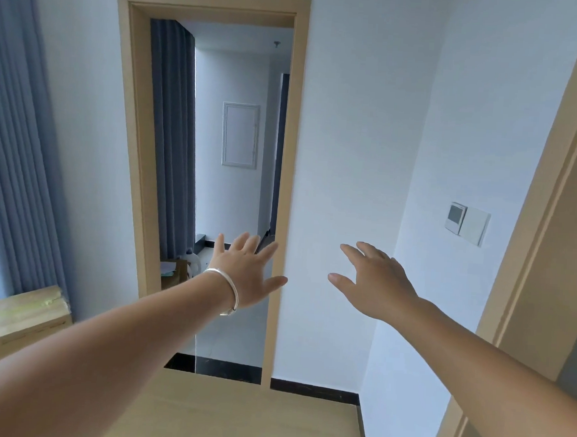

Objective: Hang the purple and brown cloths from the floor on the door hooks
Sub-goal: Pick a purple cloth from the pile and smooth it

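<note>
Before an open doorway (215, 180) framed in pale wood, the person holds both arms out at about waist height. Left hand (246, 273), with a silver bangle (230, 289) at the wrist, has its fingers spread and straight and holds nothing; right hand (374, 284) is likewise spread, palm down, and empty. Neither the purple cloth nor the brown cloth shows anywhere in view, and the visible strip of wooden floor (234, 417) carries nothing. No door hooks can be seen either; a door edge (549, 234) stands at the right, its face turned away. The main risk, judged from this, is searching in the wrong place: with the head aimed forward at the wall (352, 154), the cloths may lie behind or below the view. Walking through the doorway could lead away from them, and reaching blindly could knock a hand on the frame.
</note>
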`<state>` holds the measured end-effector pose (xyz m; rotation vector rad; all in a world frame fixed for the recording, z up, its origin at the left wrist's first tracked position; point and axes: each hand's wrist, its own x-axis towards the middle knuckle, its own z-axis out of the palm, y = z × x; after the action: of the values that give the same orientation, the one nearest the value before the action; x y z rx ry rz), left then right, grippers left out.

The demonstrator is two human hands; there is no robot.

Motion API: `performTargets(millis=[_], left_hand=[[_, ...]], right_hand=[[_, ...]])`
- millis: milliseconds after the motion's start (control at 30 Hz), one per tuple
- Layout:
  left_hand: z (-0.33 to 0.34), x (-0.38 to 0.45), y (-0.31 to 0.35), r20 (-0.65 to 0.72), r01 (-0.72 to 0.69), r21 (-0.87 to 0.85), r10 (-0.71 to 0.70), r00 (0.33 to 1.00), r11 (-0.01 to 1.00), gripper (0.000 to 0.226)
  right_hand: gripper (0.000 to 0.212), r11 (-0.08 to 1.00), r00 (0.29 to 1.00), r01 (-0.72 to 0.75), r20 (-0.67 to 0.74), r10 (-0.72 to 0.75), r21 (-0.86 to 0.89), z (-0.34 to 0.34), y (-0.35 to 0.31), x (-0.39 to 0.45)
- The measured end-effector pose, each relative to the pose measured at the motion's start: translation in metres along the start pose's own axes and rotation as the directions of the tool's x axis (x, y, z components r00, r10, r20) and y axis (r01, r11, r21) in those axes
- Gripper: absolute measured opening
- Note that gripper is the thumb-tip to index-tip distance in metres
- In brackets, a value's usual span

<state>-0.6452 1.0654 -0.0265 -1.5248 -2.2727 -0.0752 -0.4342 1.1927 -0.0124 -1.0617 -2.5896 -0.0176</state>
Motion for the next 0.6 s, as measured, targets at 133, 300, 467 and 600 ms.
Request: performTargets(millis=[133,300,467,600], left_hand=[[0.036,0.045,-0.005,0.054,0.011,0.013,-0.012,0.998,1.0,0.075],[0.085,0.111,-0.016,0.092,0.033,-0.005,-0.032,0.995,0.999,0.074],[0.129,0.185,-0.04,0.08,0.06,-0.013,-0.058,0.995,0.998,0.074],[0.162,0.237,-0.08,0.058,0.124,-0.048,-0.121,0.991,0.991,0.074]], right_hand=[[0.068,1.0,0.999,0.017,0.032,-0.017,0.005,0.023,0.018,0.049],[0.068,0.999,0.998,0.031,0.045,-0.032,0.011,0.052,0.035,0.117],[0.068,0.997,0.996,0.069,0.052,-0.068,-0.024,0.085,0.038,0.204],[0.07,0.99,0.989,0.133,0.066,-0.13,-0.051,0.108,0.019,0.286]])
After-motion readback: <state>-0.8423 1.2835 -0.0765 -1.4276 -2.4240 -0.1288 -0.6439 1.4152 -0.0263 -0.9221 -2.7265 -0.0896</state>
